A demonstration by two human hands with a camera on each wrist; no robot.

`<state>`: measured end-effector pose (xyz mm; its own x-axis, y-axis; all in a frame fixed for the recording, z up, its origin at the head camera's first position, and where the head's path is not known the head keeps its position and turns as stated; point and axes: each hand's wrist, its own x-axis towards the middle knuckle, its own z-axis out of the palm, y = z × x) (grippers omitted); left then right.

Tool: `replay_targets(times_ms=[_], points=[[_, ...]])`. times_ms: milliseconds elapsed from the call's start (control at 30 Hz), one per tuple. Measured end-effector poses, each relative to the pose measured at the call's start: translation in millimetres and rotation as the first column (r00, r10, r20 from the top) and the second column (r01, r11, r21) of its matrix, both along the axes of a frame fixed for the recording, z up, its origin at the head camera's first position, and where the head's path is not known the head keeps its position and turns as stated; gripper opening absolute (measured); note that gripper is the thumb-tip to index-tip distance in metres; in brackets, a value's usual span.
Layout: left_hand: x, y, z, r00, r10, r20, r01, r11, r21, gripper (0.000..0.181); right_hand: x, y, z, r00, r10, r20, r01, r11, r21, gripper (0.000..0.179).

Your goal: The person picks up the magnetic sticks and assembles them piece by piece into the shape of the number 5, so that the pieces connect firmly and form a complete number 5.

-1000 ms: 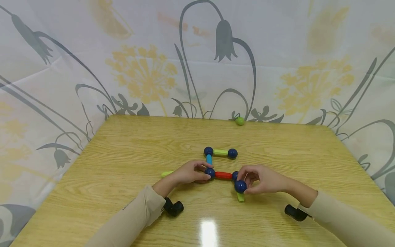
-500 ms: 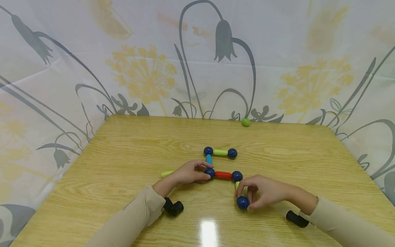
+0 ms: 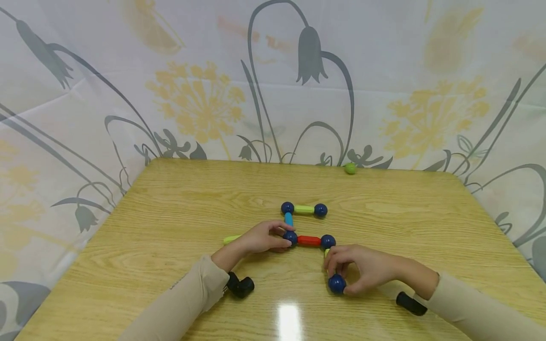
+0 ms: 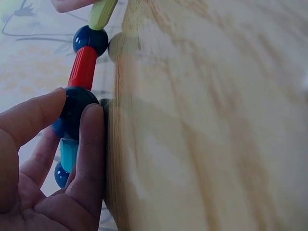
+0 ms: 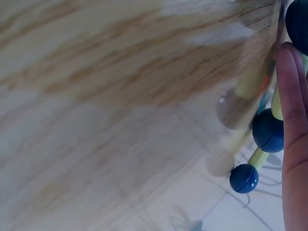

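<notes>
Thumb and fingers of my left hand (image 3: pixel 263 237) pinch a dark blue ball (image 3: pixel 290 237) at a corner of a chain of rods and balls on the table. From it a red rod (image 3: pixel 309 240) runs right to a second blue ball (image 3: pixel 328 241), and a light blue rod (image 3: pixel 288 220) runs away from me. A yellow-green rod (image 3: pixel 327 254) leads toward me from that second ball, partly covered by fingers. My right hand (image 3: pixel 368 267) pinches the blue ball (image 3: pixel 337 284) at its near end. In the left wrist view the held ball (image 4: pixel 72 110) sits below the red rod (image 4: pixel 83 67).
The chain's far end has a blue ball (image 3: pixel 287 208), a yellow-green rod (image 3: pixel 304 209) and another ball (image 3: pixel 321 210). A loose yellow-green rod (image 3: pixel 232 239) lies behind my left wrist. A small green ball (image 3: pixel 350 168) is at the table's back edge, before a patterned cloth (image 3: pixel 273 94).
My right hand has moved the blue ball toward me, to the near end of the yellow-green rod. The small green ball at the back has rolled right. My left hand has stayed in place.
</notes>
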<state>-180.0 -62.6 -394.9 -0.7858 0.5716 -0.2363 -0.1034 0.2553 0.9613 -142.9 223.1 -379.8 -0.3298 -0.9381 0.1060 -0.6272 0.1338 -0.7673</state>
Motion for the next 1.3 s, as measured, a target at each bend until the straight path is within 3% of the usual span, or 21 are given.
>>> replay_targets(times_ms=[300, 633, 867, 1033, 1300], points=[[-0.2, 0.3, 0.9, 1.000, 0.001, 0.006, -0.001, 1.000, -0.007, 0.039, 0.7, 1, 0.0, 0.997, -0.023, -0.080, 0.020, 0.999, -0.046, 0.033], [-0.4, 0.0, 0.9, 1.000, 0.000, 0.010, 0.000, 1.000, -0.011, 0.038, -2.6, 2, -4.5, 0.992, -0.054, -0.111, 0.044, 0.995, -0.087, 0.031], [-0.3, -0.5, 0.1, 1.000, -0.001, 0.011, 0.001, 1.000, -0.005, 0.038, -14.3, 12, -1.5, 0.978, -0.160, -0.135, 0.137, 0.977, -0.166, 0.028], [-0.6, -0.4, -0.8, 1.000, -0.005, 0.004, 0.005, 1.000, -0.002, 0.038, -26.8, 26, -0.5, 0.943, -0.294, -0.158, 0.269, 0.949, -0.165, 0.028], [-0.8, -0.4, -1.5, 1.000, -0.003, -0.004, 0.004, 1.000, 0.004, 0.038, -43.2, 48, -0.3, 0.850, -0.506, -0.145, 0.488, 0.861, -0.144, 0.023]])
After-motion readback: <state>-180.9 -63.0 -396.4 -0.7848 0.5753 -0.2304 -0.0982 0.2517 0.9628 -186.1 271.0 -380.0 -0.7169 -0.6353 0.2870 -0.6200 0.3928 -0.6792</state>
